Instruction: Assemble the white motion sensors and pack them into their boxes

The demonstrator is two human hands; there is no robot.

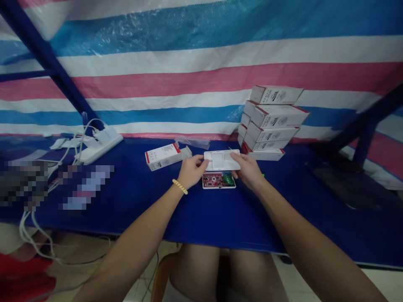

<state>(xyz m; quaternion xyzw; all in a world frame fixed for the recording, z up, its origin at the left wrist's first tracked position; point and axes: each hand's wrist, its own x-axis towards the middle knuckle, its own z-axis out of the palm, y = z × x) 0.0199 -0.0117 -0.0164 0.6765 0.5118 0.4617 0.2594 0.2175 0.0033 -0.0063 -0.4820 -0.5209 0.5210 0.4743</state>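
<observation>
Between my two hands is a white plastic cover [223,161], held up by its short ends over the table. My left hand [192,170] grips its left end with thumb and fingers. At the other end, my right hand [247,168] pinches the cover with the thumb on top. Just below the cover, on the blue table, lies a white casing with a red and green circuit board [218,180] facing up. Its far edge is partly hidden by the cover. A small bit of something green shows beside my right wrist.
An opened white and red box [165,156] lies left of my hands, near a clear plastic bag [192,143]. Several similar boxes [277,121] are stacked at the back right. A white power strip [100,149] with cables stands left. A dark flat object [341,184] lies right.
</observation>
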